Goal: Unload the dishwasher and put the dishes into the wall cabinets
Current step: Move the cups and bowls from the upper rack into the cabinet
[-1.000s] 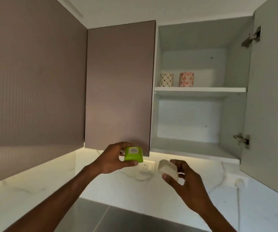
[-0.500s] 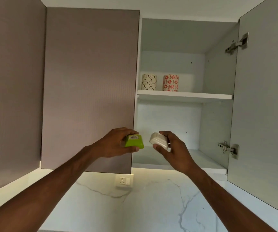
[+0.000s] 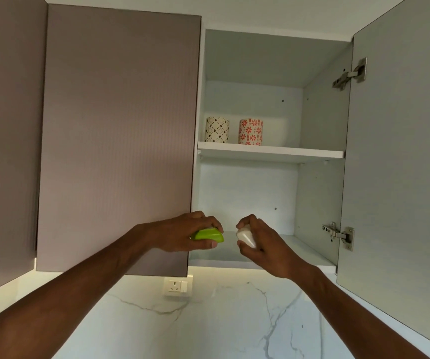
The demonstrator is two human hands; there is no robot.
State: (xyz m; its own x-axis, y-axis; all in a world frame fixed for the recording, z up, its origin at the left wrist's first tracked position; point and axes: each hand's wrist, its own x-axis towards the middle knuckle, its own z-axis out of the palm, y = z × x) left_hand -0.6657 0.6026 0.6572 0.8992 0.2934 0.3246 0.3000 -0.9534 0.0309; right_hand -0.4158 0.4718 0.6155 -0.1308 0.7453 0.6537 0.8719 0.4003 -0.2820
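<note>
My left hand (image 3: 182, 233) grips a small lime-green dish (image 3: 208, 235), held over the front left of the open wall cabinet's lower shelf (image 3: 309, 251). My right hand (image 3: 263, 242) grips a small white dish (image 3: 246, 237) just to the right of it, also above that lower shelf. The two dishes are a short gap apart. On the upper shelf (image 3: 299, 153) stand two patterned cups: a black-and-cream one (image 3: 217, 130) and a red-flowered one (image 3: 251, 131).
The cabinet's right door (image 3: 400, 156) hangs open, with hinges (image 3: 339, 233) on its inner side. The brown left door (image 3: 118, 136) is closed. Below is a marble backsplash with a wall socket (image 3: 178, 286).
Both hands rose from below the cabinet to the lower shelf level and went in over its front. The view tilted up and moved closer to the cabinet.
</note>
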